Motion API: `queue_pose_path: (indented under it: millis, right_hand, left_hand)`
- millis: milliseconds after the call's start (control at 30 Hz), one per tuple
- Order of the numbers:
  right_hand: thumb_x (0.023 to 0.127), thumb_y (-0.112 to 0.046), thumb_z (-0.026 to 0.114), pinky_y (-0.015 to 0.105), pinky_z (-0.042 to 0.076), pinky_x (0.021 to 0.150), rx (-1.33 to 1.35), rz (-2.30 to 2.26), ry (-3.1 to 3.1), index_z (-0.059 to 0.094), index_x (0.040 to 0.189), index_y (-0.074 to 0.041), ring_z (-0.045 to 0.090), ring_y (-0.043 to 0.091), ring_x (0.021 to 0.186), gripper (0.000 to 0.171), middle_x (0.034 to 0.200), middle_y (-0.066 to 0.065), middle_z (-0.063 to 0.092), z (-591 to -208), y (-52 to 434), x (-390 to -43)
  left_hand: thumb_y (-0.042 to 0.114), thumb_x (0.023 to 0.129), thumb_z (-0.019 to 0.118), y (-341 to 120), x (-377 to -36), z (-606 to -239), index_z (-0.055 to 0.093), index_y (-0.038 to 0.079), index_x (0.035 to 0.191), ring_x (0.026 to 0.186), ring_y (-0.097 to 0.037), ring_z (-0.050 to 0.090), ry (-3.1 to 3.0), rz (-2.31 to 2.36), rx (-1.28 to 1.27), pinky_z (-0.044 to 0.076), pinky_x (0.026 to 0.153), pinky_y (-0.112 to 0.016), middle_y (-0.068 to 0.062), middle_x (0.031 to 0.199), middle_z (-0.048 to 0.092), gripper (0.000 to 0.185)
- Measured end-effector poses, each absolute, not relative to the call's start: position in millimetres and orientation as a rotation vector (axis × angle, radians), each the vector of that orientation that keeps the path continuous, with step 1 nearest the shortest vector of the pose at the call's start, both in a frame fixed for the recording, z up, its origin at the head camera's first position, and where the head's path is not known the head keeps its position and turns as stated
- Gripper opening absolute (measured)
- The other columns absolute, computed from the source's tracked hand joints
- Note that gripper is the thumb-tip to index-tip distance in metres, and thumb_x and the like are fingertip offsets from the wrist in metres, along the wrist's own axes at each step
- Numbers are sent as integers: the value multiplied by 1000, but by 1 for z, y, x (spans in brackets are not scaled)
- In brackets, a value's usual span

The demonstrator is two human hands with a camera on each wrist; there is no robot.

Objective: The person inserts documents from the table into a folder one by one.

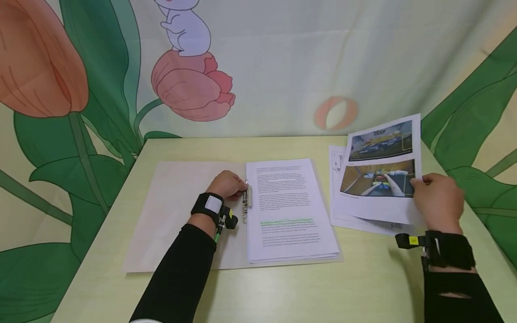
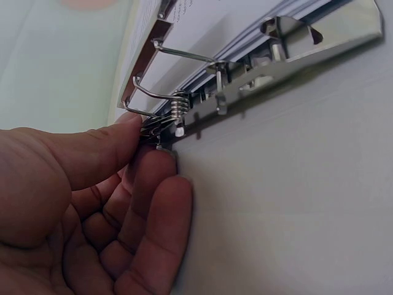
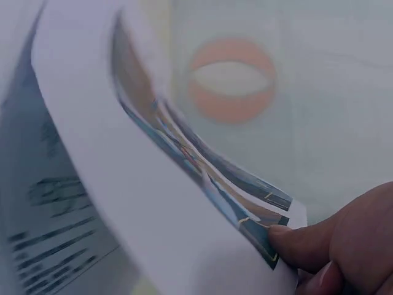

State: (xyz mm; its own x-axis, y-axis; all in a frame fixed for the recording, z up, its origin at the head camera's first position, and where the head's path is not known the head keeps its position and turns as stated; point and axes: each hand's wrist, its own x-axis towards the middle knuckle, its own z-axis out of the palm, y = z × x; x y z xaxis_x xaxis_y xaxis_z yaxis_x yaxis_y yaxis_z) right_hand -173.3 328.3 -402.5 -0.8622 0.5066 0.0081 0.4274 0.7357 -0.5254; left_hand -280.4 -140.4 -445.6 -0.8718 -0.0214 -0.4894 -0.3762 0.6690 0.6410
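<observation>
An opened folder (image 1: pixel 173 202) lies on the table, with a stack of printed sheets (image 1: pixel 282 188) on its right half. Along its spine runs a metal spring clip (image 1: pixel 244 206). My left hand (image 1: pixel 227 185) pinches the far end of that clip between thumb and fingers; the left wrist view shows the coil and wire arms of the clip (image 2: pixel 178 104) close up. At the right, my right hand (image 1: pixel 439 199) holds a sheet with two colour photos (image 1: pixel 379 208) by its right edge. This sheet is raised and tilted, and bends in the right wrist view.
Beneath the raised sheet, another printed page (image 1: pixel 339 215) lies on the table (image 1: pixel 323 291), right of the folder. A curtain (image 1: pixel 278 67) printed with flowers hangs behind the table's far edge.
</observation>
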Motion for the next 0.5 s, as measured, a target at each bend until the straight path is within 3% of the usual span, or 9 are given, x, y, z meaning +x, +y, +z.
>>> queue_pose_path:
  millis: [67, 167, 333, 500]
  right_hand:
    - [111, -30, 49, 45, 41, 67, -764, 895, -2716, 59, 138, 13, 55, 54, 115, 52, 134, 38, 60, -396, 326, -172]
    - [110, -35, 51, 33, 43, 65, -829, 1056, -2623, 59, 142, 9, 58, 39, 105, 55, 132, 31, 62, -391, 320, -171]
    - [107, -39, 57, 22, 47, 59, -980, 1332, -2430, 62, 143, -1, 52, 15, 87, 53, 107, 3, 60, -389, 309, -172]
    - [104, -33, 67, 21, 45, 52, -1046, 1621, -2137, 70, 116, -14, 48, 12, 81, 23, 96, -4, 54, -392, 295, -174]
  left_hand:
    - [18, 100, 75, -141, -280, -445, 78, 3, 104, 79, -19, 64, 2440, 1077, -313, 52, 63, -25, -8, 92, 72, 16]
    - [18, 100, 74, -142, -280, -445, 78, 2, 105, 80, -19, 64, 2440, 1080, -312, 52, 63, -25, -8, 93, 72, 17]
    - [18, 101, 74, -142, -278, -443, 78, 2, 107, 78, -18, 64, 2447, 1075, -310, 52, 62, -24, -8, 92, 72, 18]
    - [19, 100, 74, -143, -277, -443, 78, 3, 109, 79, -18, 64, 2447, 1078, -311, 53, 63, -25, -7, 92, 73, 19]
